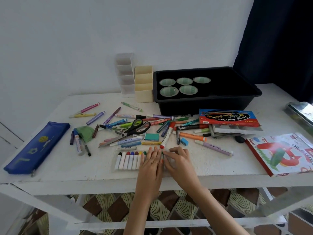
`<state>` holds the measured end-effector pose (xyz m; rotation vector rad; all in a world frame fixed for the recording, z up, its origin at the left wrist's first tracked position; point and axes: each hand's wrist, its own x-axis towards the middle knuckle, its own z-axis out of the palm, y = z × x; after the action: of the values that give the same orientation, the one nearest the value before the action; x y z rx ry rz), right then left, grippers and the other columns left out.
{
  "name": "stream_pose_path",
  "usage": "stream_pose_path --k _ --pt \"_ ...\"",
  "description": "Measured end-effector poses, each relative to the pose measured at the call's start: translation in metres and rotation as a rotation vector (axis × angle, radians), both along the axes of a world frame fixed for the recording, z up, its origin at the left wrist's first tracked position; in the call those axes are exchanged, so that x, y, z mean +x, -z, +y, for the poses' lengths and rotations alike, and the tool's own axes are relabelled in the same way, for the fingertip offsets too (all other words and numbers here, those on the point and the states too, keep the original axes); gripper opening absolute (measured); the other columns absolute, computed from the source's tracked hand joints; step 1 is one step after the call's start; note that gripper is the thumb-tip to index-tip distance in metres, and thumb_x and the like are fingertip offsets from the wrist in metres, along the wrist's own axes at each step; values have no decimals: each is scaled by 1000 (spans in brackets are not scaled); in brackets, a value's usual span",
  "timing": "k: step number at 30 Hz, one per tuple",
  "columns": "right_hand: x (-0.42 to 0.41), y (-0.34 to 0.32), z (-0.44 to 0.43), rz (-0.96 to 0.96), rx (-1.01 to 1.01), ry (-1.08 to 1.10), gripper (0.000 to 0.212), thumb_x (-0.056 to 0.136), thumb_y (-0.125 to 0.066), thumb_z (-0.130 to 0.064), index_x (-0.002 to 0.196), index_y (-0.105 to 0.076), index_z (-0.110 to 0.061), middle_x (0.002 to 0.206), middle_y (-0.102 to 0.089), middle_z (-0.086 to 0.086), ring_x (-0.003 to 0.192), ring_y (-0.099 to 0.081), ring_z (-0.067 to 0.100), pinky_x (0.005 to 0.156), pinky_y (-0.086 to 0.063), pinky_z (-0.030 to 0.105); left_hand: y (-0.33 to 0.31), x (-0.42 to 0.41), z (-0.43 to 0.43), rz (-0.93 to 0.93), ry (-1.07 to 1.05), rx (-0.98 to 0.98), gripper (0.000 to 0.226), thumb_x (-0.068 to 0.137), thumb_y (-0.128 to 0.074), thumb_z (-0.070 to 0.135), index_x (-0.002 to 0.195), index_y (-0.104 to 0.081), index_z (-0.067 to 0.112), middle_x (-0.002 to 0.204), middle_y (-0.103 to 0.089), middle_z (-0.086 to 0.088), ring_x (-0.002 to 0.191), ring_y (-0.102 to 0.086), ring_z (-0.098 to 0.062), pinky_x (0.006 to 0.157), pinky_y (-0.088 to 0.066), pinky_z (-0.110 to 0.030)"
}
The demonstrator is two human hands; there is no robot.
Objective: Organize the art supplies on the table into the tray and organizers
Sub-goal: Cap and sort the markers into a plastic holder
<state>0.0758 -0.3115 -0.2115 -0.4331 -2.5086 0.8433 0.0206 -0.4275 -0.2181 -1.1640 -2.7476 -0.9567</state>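
I'm seating crayons in the clear crayon pack point(128, 161) at the counter's point(50, 173) near edge, left hand point(151, 162) flat and open, right hand point(177, 160) pinching one; next, lift the pack into the black tray point(250, 97).

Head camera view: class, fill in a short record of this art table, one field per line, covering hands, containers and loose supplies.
left hand: flat on the paint stick set
right hand: fingertips at the set's right end
black tray: at the back, holds five small cups
organizers: cream and white, left of tray, look empty
scissors: on the loose marker pile
blue pencil case: far left, flat
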Motion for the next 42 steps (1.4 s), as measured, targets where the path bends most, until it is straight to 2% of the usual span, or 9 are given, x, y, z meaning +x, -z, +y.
stream_pose_path --k 6,9,13,19,24,29,34,39,42 --pt "0 -11 8 -56 -240 -33 29 93 -56 -24 121 -60 -20 113 -50 -1 106 -42 15 92 -41 27 -19 2 6 -63 -56 41 46 101 -26 36 144 -29 21 153 -21 9 137 3 6 108 17 -12" --pt "10 -23 20 1 -338 0 25 94 -54 -20 118 -61 -19 111 -53 -4 98 -53 10 82 -46 16 -31 4 17 -71 -73 88 46 101 -25 35 144 -30 20 152 -23 8 137 -1 6 108 16 -9" --pt "18 -42 50 83 -332 39 22 93 -53 -10 111 -64 -17 106 -60 -3 89 -56 4 75 -45 9 -47 6 47 -145 -54 149 45 100 -28 38 143 -34 25 150 -30 10 143 -15 -7 119 -7 -27" --pt "30 -65 120 124 -384 210 25 92 -52 -4 112 -61 -16 106 -58 0 88 -57 11 70 -52 22 -67 14 117 -390 -74 361 37 100 -39 24 135 -47 17 132 -54 -2 124 -48 -17 104 -37 -28" --pt "42 -69 181 83 -273 443 28 91 -53 -5 116 -61 -16 115 -53 4 105 -50 20 92 -47 35 -78 13 170 -462 -55 398 38 98 -44 18 136 -45 14 135 -48 2 111 -50 -3 91 -37 -9" --pt "53 -69 226 80 -215 624 34 91 -51 -7 125 -56 -10 124 -47 10 119 -40 23 98 -41 33 -75 -3 214 -553 -92 372 47 96 -47 21 142 -35 18 145 -38 1 135 -33 -15 113 -27 -37" --pt "55 -60 248 -22 -352 630 34 96 -44 -16 129 -50 -11 125 -55 10 115 -47 25 98 -43 44 -69 -7 236 -613 -112 318 50 96 -44 13 145 -32 15 148 -35 0 133 -37 -18 108 -30 -27" --pt "56 -57 247 69 -429 645 28 95 -48 -17 122 -54 -13 114 -62 8 106 -56 25 86 -52 45 -64 -2 235 -553 -168 421 42 96 -46 12 138 -42 13 137 -45 2 81 -56 -5 71 -47 -10" --pt "59 -67 237 216 -577 615 34 94 -53 -15 127 -49 -12 112 -59 5 97 -58 14 67 -56 24 -66 -2 227 -546 -209 530 35 95 -49 14 130 -49 16 111 -59 1 77 -56 -11 71 -51 -21"
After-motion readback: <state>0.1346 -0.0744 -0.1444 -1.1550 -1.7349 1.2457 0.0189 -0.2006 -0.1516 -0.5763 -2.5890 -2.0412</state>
